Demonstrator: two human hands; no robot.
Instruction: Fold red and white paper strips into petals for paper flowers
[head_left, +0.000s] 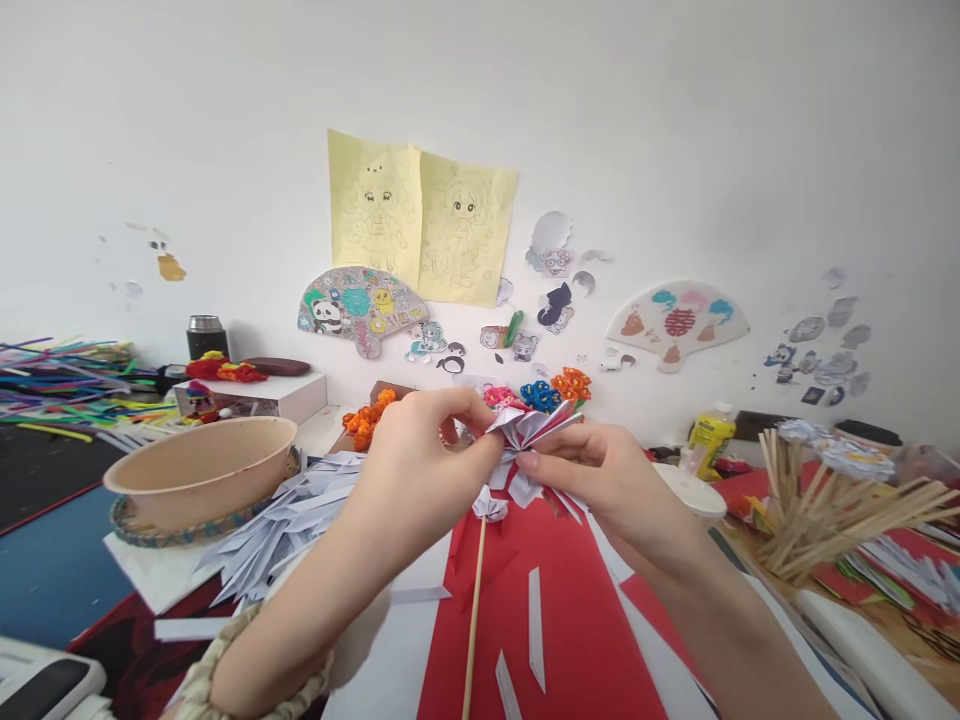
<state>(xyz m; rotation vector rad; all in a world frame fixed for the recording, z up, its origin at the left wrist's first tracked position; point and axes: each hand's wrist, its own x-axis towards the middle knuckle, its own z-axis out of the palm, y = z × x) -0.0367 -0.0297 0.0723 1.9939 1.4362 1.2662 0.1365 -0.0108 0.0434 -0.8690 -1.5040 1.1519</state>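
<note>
Both grips, left hand and right hand, are pinched on a folded paper flower held between them above the red sheet. A stick lies just below. The bowl and paper strips sit to the left, skewers to the right.

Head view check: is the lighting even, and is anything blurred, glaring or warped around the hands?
Head view: soft, even light, no hard shadows or glare on the red paper sheet; the left hand and right hand pinching the folded white-and-pink paper piece look sharp; wide-angle stretch warps the edges, softening the bundle of thin wooden sticks at right.
</note>
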